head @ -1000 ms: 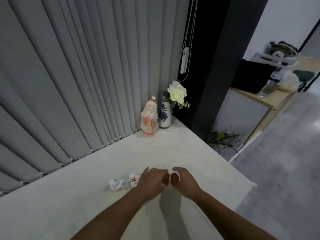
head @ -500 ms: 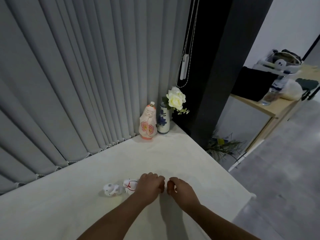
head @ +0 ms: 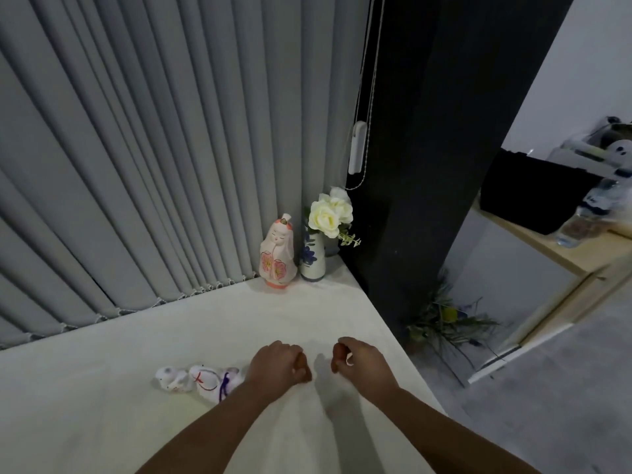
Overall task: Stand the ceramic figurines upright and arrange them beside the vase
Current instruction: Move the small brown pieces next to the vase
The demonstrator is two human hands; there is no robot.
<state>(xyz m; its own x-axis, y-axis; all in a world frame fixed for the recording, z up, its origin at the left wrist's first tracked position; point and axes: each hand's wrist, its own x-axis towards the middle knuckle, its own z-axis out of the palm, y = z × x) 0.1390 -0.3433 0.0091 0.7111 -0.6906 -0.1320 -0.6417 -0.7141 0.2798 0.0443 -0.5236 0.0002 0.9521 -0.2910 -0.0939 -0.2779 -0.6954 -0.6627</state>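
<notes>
Two small white figurines (head: 201,378) lie on their sides on the white tabletop (head: 102,405), just left of my left hand (head: 278,367). They're ceramic, I judge: light, slick and chippable, so I'd pinch each round the body, not by the painted bits. My left hand is curled nearly closed, holding nothing I can see. My right hand (head: 362,366) is curled too, something pale glinting under the fingers; I can't tell what. Far off, one pink doll figurine (head: 277,256) stands upright just left of one blue-flowered vase (head: 313,260).
</notes>
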